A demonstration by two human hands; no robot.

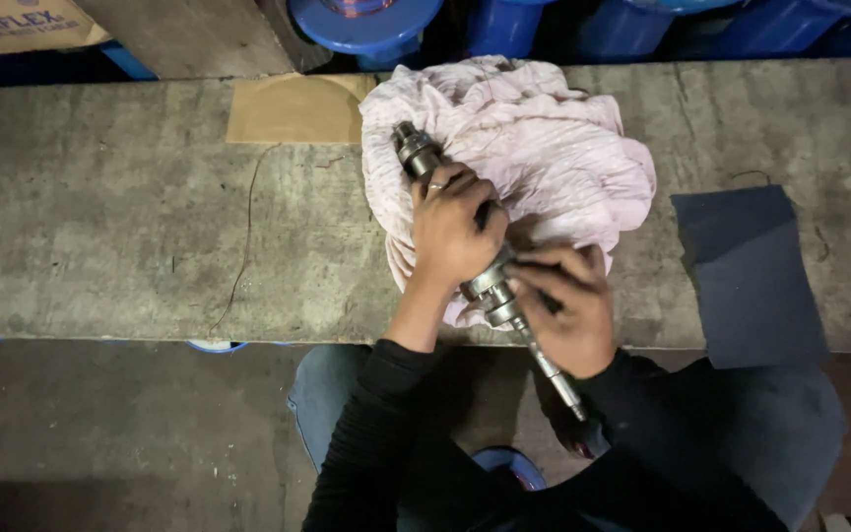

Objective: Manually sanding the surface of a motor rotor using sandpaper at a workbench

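1. The left hand (pixel 450 229) has its fingers curled tight around the metal shaft (pixel 490 281), which lies over the pink cloth (pixel 544 148).
2. The right hand (pixel 568 305) wraps the shaft's 5 o'clock half.
3. Wiping looks midway; the 11 o'clock end remains bare.

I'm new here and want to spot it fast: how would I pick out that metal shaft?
Find the long grey bench, then the crumpled pale pink cloth on it. The metal shaft lies slanted across the cloth under both hands; it alone is shiny steel, stepped with collars.
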